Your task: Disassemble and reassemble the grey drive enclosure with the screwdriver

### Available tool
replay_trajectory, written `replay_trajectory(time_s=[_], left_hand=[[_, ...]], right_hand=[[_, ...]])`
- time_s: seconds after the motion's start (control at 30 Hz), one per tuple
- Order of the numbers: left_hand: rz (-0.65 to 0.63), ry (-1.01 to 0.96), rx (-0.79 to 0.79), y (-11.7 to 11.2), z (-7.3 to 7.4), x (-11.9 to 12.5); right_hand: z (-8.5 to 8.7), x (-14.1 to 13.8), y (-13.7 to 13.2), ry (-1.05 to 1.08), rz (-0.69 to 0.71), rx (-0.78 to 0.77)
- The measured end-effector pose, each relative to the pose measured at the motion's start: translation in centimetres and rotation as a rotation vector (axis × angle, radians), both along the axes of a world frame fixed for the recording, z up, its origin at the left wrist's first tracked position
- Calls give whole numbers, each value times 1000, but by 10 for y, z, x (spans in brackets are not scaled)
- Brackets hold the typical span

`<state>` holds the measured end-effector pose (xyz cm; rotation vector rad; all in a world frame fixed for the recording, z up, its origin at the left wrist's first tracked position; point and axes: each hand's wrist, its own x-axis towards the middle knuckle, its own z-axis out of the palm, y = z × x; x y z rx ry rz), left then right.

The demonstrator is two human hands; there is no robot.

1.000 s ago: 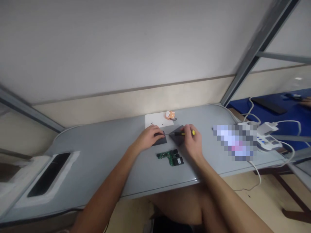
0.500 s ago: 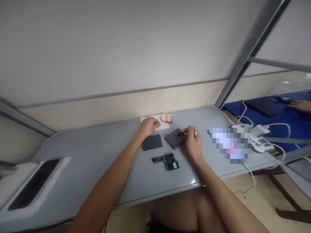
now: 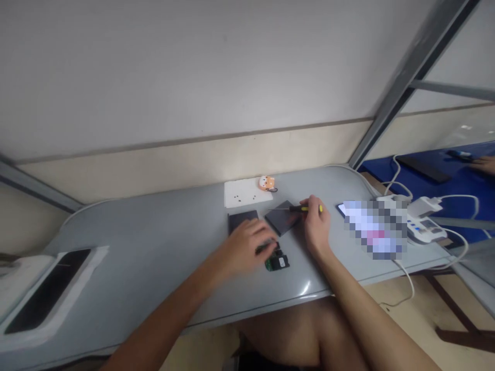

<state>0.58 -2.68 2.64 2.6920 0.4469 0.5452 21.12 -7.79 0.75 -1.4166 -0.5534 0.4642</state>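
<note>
Here, right grip (image 3: 316, 225) clasps screwdriver (image 3: 295, 208); left grip (image 3: 245, 248), seemingly loose, hides circuit board (image 3: 281, 263)'s left edge.

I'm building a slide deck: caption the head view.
Right hand holds a screwdriver; left hand partly covers a green circuit board.

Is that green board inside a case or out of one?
Out: the board shows bare against the table, no case around its visible part; the left hand hides some.

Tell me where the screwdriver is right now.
In the head view, the screwdriver is in the person's right hand, right of centre, pointing left over the dark panel nearest that hand.
</note>
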Motion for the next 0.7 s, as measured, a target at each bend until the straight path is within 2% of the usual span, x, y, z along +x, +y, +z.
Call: replay_trajectory(time_s=[0.13,0.27,0.53,0.63,0.7], left_hand=[[-129,103,88,-20,-9,-9],[-99,126,146,-14,-14,-11],[-54,-12,-65,-6,-10,-17],[-62,-53,-97,-2,-9,-18],[-8,-108,-58,5,-12,-19]], right_hand=[[-2,-10,2,64,10,-28],[-2,-21,1,19,-13,-29],[14,-48,-1,-49,110,-53],[10,-55,2,-23,131,-21],[5,-58,4,-29,133,0]])
